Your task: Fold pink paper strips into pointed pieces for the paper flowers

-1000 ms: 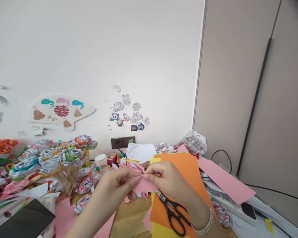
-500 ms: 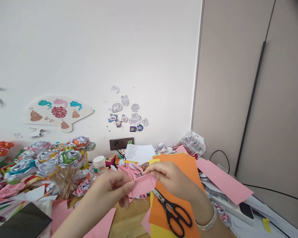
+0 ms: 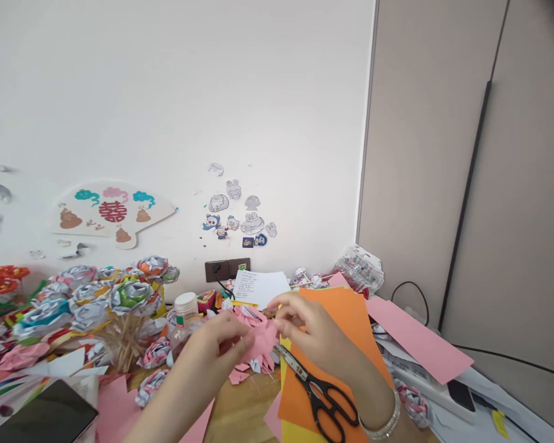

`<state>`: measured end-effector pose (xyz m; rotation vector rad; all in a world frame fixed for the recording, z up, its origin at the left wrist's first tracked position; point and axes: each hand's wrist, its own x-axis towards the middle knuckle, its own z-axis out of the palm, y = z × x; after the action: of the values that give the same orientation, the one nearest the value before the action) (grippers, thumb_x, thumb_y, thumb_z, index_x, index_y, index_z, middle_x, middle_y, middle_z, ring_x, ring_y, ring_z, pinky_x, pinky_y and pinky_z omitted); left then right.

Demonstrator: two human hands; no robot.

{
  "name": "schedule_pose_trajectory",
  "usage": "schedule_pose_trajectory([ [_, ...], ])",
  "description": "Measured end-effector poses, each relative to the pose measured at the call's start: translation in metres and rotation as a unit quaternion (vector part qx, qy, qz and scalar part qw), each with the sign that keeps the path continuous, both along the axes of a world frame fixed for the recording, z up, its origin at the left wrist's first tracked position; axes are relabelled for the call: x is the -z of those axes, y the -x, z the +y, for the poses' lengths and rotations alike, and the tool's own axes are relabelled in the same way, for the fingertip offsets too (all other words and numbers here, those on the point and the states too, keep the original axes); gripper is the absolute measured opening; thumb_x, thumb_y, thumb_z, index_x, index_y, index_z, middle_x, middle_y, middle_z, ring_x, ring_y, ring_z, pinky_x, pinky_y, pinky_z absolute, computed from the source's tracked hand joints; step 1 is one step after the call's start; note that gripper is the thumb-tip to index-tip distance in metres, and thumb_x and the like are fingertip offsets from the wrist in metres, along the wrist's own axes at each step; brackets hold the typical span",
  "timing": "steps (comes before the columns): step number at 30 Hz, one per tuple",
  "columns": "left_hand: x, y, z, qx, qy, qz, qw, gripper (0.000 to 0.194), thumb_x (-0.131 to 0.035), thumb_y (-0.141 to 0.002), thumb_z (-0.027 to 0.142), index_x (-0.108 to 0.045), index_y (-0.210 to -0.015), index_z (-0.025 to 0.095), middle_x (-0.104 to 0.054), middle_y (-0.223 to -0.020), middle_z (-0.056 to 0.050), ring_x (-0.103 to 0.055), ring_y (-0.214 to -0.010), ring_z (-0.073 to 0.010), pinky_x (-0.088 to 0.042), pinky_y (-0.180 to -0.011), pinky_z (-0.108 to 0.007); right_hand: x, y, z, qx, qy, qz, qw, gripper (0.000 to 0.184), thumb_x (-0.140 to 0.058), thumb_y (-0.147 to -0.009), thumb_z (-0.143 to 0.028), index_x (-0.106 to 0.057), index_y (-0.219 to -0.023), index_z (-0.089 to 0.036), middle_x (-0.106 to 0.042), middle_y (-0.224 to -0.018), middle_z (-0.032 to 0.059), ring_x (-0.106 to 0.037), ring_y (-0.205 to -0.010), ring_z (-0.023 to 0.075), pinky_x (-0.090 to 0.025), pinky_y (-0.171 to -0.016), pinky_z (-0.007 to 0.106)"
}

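Note:
A small piece of pink paper (image 3: 262, 339) is held up between my two hands above the table. My left hand (image 3: 221, 344) pinches its left side between thumb and fingers. At its upper right edge, my right hand (image 3: 305, 320) grips the paper with thumb and fingertips. Black-handled scissors (image 3: 321, 394) lie below my right hand on a stack of orange paper (image 3: 346, 332), with yellow paper (image 3: 300, 431) underneath. Behind and below the held piece is a heap of pink paper scraps (image 3: 244, 373).
Crumpled paper flowers on sticks (image 3: 129, 301) fill the left side. A plastic bottle (image 3: 184, 314) with a white cap stands near them. A dark phone (image 3: 41, 415) lies front left. A long pink sheet (image 3: 420, 341) and a power strip (image 3: 443, 394) are at right.
The pink piece was stretched flat with a folded edge half a second ago; now it looks more bent and partly crumpled. My hands have come slightly closer together.

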<state>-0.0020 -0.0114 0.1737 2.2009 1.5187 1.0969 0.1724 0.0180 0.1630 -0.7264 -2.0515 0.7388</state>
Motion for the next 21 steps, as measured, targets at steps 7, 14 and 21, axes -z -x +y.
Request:
schedule_pose_trajectory([
  [7, 0.002, -0.003, 0.007, -0.023, 0.031, -0.169, 0.985, 0.019, -0.058, -0.066, 0.036, -0.057, -0.058, 0.018, -0.056, -0.046, 0.003, -0.051, -0.044, -0.0132, -0.039, -0.042, -0.021, 0.006, 0.010, 0.005, 0.038, 0.029, 0.004, 0.999, 0.020, -0.046, -0.083, -0.032, -0.051, -0.101, -0.023, -0.061, -0.084, 0.0006, -0.055, -0.074, 0.0140, -0.040, -0.063, 0.023],
  [14, 0.002, -0.006, 0.008, 0.046, 0.108, -0.297, 0.947, 0.022, -0.061, -0.065, 0.038, -0.060, -0.068, 0.016, -0.067, -0.056, -0.003, -0.062, -0.052, -0.0172, -0.049, -0.048, -0.025, 0.010, 0.013, 0.007, 0.046, 0.008, -0.004, 0.999, 0.019, -0.044, -0.084, -0.030, -0.052, -0.073, -0.017, -0.057, -0.067, -0.0014, -0.050, -0.060, 0.0104, -0.035, -0.055, 0.020],
  [21, -0.009, -0.013, -0.009, 0.018, 0.105, -0.379, 0.919, 0.028, -0.063, -0.065, 0.033, -0.057, -0.088, 0.019, -0.066, -0.059, 0.001, -0.064, -0.056, -0.0163, -0.052, -0.054, -0.024, 0.004, 0.004, 0.010, 0.027, 0.029, 0.013, 0.999, 0.017, -0.047, -0.083, -0.030, -0.053, -0.074, -0.017, -0.051, -0.061, -0.0033, -0.046, -0.056, 0.0091, -0.033, -0.052, 0.019],
])
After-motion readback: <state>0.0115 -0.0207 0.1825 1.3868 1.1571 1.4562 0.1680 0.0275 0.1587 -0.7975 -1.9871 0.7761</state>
